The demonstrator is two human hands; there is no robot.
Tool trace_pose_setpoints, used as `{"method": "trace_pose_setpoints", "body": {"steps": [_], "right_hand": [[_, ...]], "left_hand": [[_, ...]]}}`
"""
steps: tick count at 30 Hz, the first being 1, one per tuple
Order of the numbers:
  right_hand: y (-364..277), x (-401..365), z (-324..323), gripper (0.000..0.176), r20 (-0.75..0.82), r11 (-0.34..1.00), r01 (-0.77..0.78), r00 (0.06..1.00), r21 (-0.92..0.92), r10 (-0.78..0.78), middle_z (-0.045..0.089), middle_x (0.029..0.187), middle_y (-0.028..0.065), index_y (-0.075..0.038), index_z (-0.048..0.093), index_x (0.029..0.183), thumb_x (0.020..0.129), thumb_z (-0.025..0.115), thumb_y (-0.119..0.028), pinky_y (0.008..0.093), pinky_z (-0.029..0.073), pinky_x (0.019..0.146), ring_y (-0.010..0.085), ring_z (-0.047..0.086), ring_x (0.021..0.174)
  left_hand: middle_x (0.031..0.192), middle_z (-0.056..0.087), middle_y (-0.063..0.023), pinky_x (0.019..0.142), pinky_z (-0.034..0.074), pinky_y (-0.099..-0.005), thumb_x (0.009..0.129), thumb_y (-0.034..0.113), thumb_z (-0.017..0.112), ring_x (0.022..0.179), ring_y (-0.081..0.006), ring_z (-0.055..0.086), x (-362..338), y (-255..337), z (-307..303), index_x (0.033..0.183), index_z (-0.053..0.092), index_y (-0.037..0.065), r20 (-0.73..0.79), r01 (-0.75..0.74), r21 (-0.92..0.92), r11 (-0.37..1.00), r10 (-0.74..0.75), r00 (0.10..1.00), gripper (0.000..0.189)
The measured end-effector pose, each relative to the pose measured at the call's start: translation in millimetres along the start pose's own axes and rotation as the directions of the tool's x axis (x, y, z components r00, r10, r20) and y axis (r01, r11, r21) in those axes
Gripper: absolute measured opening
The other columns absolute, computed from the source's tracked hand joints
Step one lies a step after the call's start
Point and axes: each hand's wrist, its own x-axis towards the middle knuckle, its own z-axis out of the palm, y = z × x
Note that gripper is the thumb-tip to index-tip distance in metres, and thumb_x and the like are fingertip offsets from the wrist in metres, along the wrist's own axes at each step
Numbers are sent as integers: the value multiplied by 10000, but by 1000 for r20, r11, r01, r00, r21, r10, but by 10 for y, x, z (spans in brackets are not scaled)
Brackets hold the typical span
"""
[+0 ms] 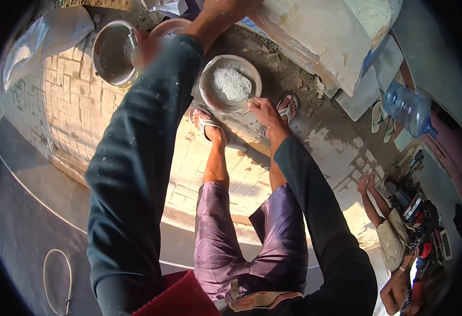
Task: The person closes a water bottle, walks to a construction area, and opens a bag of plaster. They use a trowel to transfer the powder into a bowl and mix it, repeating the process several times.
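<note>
A round basin [206, 98] with a heap of white powdery material [232, 82] in it stands on the ground between and just ahead of my feet. My right hand [266, 114] is closed at the basin's near right rim, its fingers pinched on the edge. My left arm reaches up across the view, and my left hand [230, 7] is partly cut off at the top edge, beside a large pale sack [315, 37]. Its fingers are hidden. A bucket [98, 68] with greyish residue stands left of my left forearm. Behind that forearm, a reddish basin [172, 26] is partly covered.
Clear plastic sheeting [49, 39] lies on the paving at the upper left. To the right are a blue water jug [409, 109] and a pair of slippers [377, 117]. Another person [391, 237] is at the far right by a motorbike. A looped hose [45, 274] lies lower left.
</note>
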Motion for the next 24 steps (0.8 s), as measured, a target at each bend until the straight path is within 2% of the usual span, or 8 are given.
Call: {"method": "trace_pose_setpoints", "body": {"steps": [7, 10, 13, 15, 17, 18, 21, 24], "right_hand": [[-323, -59, -125, 344, -12, 895, 145, 986, -421, -165, 654, 981, 234, -20, 644, 1091, 908, 600, -308, 472, 492, 848, 422, 610, 1010], [-314, -282, -51, 339, -232, 939, 147, 946, -312, -225, 613, 1091, 224, -77, 612, 1182, 917, 569, -284, 488, 475, 830, 409, 595, 990], [-342, -324, -217, 391, 17, 697, 229, 955, -680, -296, 576, 1178, 223, -106, 557, 1278, 916, 550, -254, 478, 474, 781, 378, 618, 924], [-464, -391, -277, 420, -13, 700, 153, 974, -697, -225, 582, 1150, 213, -101, 552, 1301, 909, 555, -250, 470, 472, 770, 341, 634, 944], [-365, -461, -327, 412, -21, 626, 232, 929, -744, -370, 581, 1166, 218, -91, 552, 1306, 920, 549, -235, 462, 479, 771, 346, 645, 919], [-308, -505, -310, 403, -97, 632, 262, 875, -729, -475, 623, 1084, 234, -92, 570, 1288, 922, 564, -261, 466, 487, 795, 370, 656, 885], [-522, -629, -593, 433, -107, 846, 227, 943, -483, -315, 665, 993, 251, -84, 563, 1298, 923, 581, -299, 476, 499, 810, 404, 661, 878], [-360, -818, -790, 484, -152, 921, 337, 917, -195, -368, 693, 998, 257, -10, 615, 1250, 889, 679, -327, 402, 526, 802, 384, 685, 897]], "left_hand": [[703, 522, -49, 551, 412, -327, 783, 3, 676, 633, -155, 503, -37, 4, 16, 866, 490, 66, 138, -13, 16, 1000, 11, 990, 213], [632, 447, -7, 537, 379, -306, 798, 10, 669, 610, -124, 449, -79, 164, -40, 784, 486, 79, 180, 83, 91, 992, -98, 979, 197], [641, 464, -10, 536, 378, -304, 820, 35, 673, 606, -118, 441, -18, -137, -32, 779, 491, 92, 248, 36, -55, 998, -21, 968, 195], [643, 493, -22, 533, 386, -309, 839, 48, 665, 616, -118, 468, -13, -231, -53, 777, 496, 94, 238, 20, -57, 998, -6, 971, 186], [723, 608, -19, 637, 502, -276, 834, 135, 739, 696, -118, 615, -18, -157, -79, 795, 540, 95, 296, 158, 104, 982, -182, 938, 207], [628, 428, 78, 555, 386, -195, 835, -46, 659, 636, -10, 446, -109, -58, -19, 669, 391, 100, 238, 160, 46, 986, -167, 957, 348], [628, 505, -21, 641, 457, -309, 756, 146, 751, 644, -114, 505, -166, -333, -28, 691, 464, 72, 220, 14, 130, 991, -42, 975, 303], [601, 266, 35, 542, 315, -275, 745, -30, 664, 635, -64, 296, -375, -107, 21, 644, 278, 75, 178, 33, -17, 999, -30, 984, 413]]}}
